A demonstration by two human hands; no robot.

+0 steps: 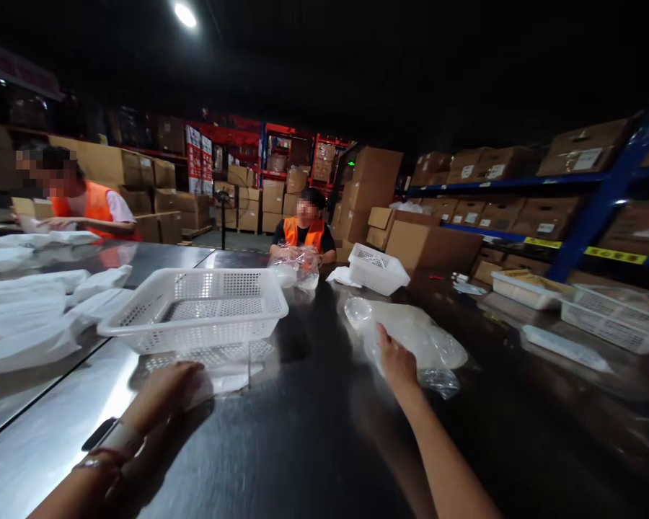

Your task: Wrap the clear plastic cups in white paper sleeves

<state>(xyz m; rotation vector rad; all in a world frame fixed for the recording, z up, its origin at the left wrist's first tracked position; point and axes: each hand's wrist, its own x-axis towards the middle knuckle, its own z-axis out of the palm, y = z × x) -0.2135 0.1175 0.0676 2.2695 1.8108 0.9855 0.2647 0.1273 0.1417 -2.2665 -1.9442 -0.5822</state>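
Note:
My left hand (173, 386), with a watch on its wrist, is low over the metal table with its fingers curled at the edge of a small clear plastic bag (231, 378). This bag lies flat just in front of the white perforated basket (205, 333). To the right, my right hand (399, 360) is at the near edge of a pile of translucent plastic bags (425, 335). Its thumb points up and away, and the other fingers are mostly hidden; they appear closed on the edge of a bag.
White wrapped packages (27, 310) cover the left side of the table (281, 461). A smaller white basket (378, 268) stands farther back. More baskets (616, 317) and a white packet (565, 348) are at right. Across the table, a person (303, 234) handles clear bags; another person (94, 209) works at left.

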